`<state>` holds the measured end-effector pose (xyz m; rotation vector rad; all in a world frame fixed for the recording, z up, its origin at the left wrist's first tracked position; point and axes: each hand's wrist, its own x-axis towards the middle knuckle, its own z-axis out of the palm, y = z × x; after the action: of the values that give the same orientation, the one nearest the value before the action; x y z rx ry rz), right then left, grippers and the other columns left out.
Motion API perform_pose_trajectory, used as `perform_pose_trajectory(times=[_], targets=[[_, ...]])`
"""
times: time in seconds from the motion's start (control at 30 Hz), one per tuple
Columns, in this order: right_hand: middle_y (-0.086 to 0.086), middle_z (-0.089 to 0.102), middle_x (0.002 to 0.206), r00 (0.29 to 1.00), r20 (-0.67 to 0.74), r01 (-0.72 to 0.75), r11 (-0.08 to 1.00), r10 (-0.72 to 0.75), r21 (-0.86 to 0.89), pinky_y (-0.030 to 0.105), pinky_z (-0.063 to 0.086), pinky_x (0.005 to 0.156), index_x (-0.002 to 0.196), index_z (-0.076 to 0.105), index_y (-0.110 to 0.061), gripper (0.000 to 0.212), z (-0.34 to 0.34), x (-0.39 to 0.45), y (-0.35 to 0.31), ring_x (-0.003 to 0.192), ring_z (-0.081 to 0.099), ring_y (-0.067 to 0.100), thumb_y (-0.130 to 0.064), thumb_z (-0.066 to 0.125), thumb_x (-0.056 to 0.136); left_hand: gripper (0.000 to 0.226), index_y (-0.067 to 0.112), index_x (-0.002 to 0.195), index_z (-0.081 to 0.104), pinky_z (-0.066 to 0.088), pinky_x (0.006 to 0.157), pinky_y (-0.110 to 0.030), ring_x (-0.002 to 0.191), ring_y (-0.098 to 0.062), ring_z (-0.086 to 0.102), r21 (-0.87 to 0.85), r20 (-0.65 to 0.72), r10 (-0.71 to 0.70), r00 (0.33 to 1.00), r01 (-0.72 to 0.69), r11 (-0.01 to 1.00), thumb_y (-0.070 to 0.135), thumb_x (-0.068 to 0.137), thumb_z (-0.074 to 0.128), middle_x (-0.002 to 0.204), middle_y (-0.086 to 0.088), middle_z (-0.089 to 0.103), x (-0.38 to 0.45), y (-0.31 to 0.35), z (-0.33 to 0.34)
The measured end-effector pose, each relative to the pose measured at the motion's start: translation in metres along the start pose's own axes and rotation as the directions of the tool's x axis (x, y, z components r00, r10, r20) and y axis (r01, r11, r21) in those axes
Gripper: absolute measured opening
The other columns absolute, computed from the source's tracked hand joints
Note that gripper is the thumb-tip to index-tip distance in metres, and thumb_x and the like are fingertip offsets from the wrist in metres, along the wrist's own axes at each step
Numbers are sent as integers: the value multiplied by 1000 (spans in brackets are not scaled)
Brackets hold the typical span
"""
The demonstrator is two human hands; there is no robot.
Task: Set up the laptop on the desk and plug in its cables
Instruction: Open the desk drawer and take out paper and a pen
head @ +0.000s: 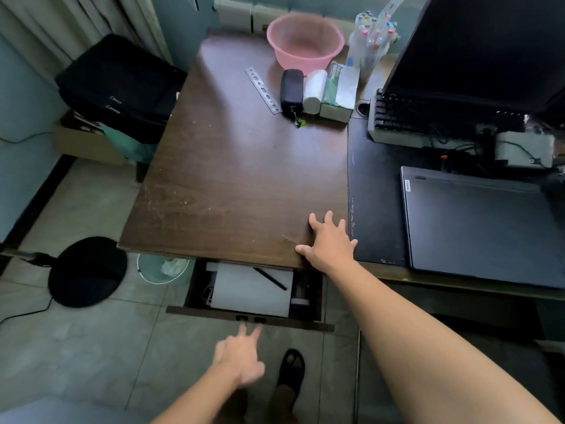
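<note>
A closed dark laptop (pixel 483 224) lies flat on the black mat (pixel 374 191) at the right of the desk. My right hand (pixel 328 240) rests palm down, fingers spread, on the front edge of the brown desk top (pixel 232 166), holding nothing. My left hand (pixel 241 354) is low in front of the open drawer (pixel 250 316), two fingers stretched toward the slots in its front panel; the hand is blurred. A tangle of black cables (pixel 458 145) lies behind the laptop by a keyboard (pixel 406 114).
A pink basin (pixel 304 41), a ruler (pixel 263 90), a black pouch (pixel 292 90), a tissue pack and a pen holder stand at the back. A large monitor (pixel 489 47) is at the right. On the floor are a wastebasket (pixel 162 267), a round black base and a suitcase (pixel 119 84).
</note>
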<state>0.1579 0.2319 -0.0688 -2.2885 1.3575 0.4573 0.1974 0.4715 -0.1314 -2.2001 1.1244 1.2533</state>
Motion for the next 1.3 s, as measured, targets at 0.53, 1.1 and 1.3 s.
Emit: perform_pose_trajectory(times=[0.53,1.1,1.3], targets=[[4,9,166,988,-154,10,994,7,110,63,8,116,154,25,-29,64,23,-19,0,152,3,32,-43,52,98,60,32,150,28,29,117,-41,140,-28,36,-112,225,155,962,-133,985,37,94,48,157,-11,28,-38,-19,33],[0,62,125,963,204,151,979,-177,136,36,46,90,126,57,-20,29,203,-129,-23,115,57,24,-22,47,99,58,17,134,50,49,93,-35,116,-30,59,-760,-117,-353,928,145,633,14,78,66,128,-9,62,40,-87,42],[13,65,118,903,395,165,985,-168,40,37,47,81,113,65,-14,25,222,-98,-43,107,61,38,-11,53,91,48,16,119,50,52,81,-37,104,-33,62,-802,-68,-445,893,217,557,21,74,67,119,-10,62,64,-90,48]])
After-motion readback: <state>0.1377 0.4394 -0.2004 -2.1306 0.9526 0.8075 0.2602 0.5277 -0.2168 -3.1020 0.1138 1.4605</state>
